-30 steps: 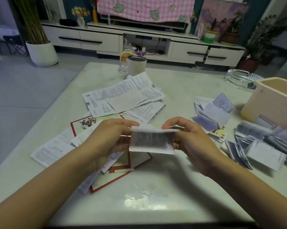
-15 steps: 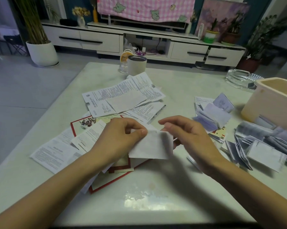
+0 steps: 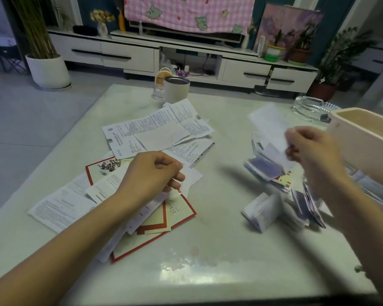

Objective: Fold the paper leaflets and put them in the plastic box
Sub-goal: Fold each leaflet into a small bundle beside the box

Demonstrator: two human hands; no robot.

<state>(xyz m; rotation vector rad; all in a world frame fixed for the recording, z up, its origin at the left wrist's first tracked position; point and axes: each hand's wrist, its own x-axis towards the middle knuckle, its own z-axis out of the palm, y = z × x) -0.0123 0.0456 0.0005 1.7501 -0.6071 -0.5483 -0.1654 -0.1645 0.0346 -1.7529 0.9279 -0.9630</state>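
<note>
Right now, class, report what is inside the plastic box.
Only the bare upper inner wall of the plastic box shows. Its near wall hides the bottom, so whatever lies inside cannot be seen.

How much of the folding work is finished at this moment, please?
Done: many folded leaflets lie in a heap beside the plastic box, not in it. In hand: the right hand pinches one folded leaflet. Left: flat sheets around the left hand need folding, then everything goes in the box.
</note>
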